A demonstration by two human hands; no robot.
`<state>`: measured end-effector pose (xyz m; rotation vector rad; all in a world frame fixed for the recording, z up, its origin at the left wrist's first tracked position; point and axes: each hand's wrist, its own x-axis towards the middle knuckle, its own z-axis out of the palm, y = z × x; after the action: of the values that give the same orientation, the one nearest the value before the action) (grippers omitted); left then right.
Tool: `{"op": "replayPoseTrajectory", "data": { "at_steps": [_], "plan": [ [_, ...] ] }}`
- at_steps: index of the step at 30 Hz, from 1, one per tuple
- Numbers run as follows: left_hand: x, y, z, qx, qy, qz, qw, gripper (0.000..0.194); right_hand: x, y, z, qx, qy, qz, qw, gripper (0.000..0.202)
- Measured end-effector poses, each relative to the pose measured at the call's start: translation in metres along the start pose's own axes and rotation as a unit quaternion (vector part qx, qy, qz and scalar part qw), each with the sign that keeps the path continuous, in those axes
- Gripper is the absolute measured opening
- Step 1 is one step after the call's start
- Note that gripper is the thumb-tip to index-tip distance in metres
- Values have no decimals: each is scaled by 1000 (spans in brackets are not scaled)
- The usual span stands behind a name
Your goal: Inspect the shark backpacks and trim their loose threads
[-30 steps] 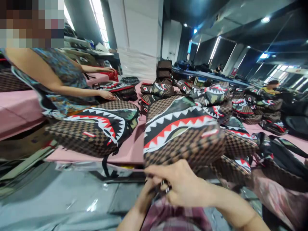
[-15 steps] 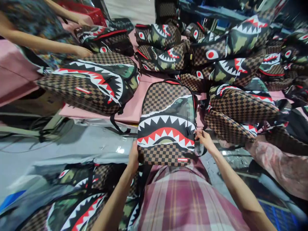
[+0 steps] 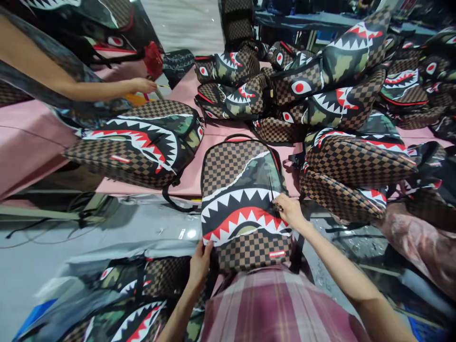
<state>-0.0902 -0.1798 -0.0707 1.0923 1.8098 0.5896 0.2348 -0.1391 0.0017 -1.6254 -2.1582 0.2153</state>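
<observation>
Brown-and-black check covers much of the bag [image 3: 242, 202], which sits between the two hands, its top reaching away beyond both and its base on the near side, against the plaid cloth [image 3: 256, 308]. The left hand [image 3: 201, 262] clasps its lower left edge, thumb on the front. The right hand [image 3: 290, 212], higher up, has its fingers bunched at the right edge of the front, beside the teeth print; a small dark thing shows there, but I cannot tell what they pinch. Beyond the grip is the pink table [image 3: 224, 135]; stacked bags [image 3: 356, 161] lie right of the right hand.
</observation>
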Motion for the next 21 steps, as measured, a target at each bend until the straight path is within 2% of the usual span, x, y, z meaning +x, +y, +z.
{"op": "replayPoseTrajectory", "data": {
  "at_steps": [3,5,6,8,10,12,13,15,17,19,21],
  "plan": [
    [-4,-10,-13,111,-7,-20,994,51,-33,-4,2,16,-34,-54,998,23],
    [-1,-6,-17,156,0,-7,988,49,-59,-6,6,41,-66,-59,995,27],
    [1,3,-16,175,26,22,984,48,-69,-7,9,63,-72,-52,994,29],
    [8,32,-4,212,112,139,961,47,-81,-7,14,111,-67,-33,991,32],
    [12,74,22,241,181,307,902,45,-83,-7,18,150,-55,-16,987,32],
    [16,120,57,269,110,443,848,34,-78,-5,19,175,-60,-7,983,31],
    [19,143,75,276,72,482,829,30,-75,-2,18,188,-69,-2,980,29],
    [30,183,105,266,47,512,815,31,-66,5,12,223,-86,17,971,21],
    [47,214,126,281,64,511,810,32,-54,17,2,247,-77,55,964,15],
    [66,236,138,321,66,520,788,31,-38,32,-9,223,-38,112,968,25],
    [83,251,144,363,51,539,758,24,-19,46,-17,153,8,167,974,39]
  ]
}}
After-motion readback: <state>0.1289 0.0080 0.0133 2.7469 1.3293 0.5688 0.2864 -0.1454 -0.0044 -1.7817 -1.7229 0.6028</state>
